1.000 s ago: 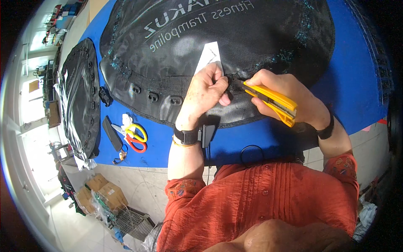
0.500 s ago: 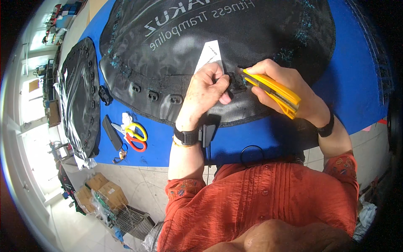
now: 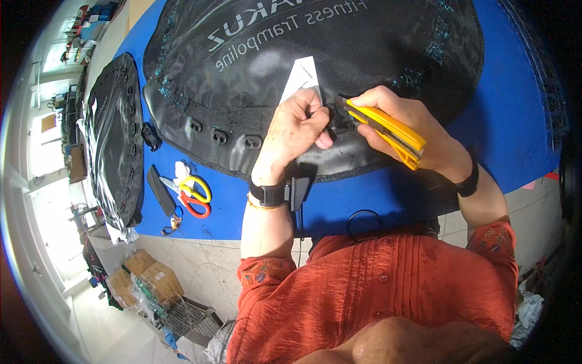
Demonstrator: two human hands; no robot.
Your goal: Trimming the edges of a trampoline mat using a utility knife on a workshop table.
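My right hand (image 3: 403, 115) grips a yellow utility knife (image 3: 388, 130). The knife's dark tip points left, just above the black mesh trampoline mat (image 3: 212, 91) that lies over the table. Beside it, my left hand (image 3: 298, 127) is closed, its thumb pressed against the fingers on a dark fold of the mat near its front edge. A white label (image 3: 303, 73) sticks out beyond the left knuckles; its lower end is hidden by the hand. Black plastic buckles (image 3: 219, 137) line the mat's edge to the left. Bluish thread scraps (image 3: 412, 79) cling to the surface.
Scissors with red and yellow handles (image 3: 195, 197) and a flat dark tool (image 3: 160, 189) rest on the blue tabletop (image 3: 254, 221). Another black mat (image 3: 115, 139) lies at the left. Cardboard boxes (image 3: 154, 276) stand on the floor by a wire crate (image 3: 191, 321).
The right hand and the knife have shifted slightly left, toward the left hand. My left hand keeps its hold with hardly any movement.
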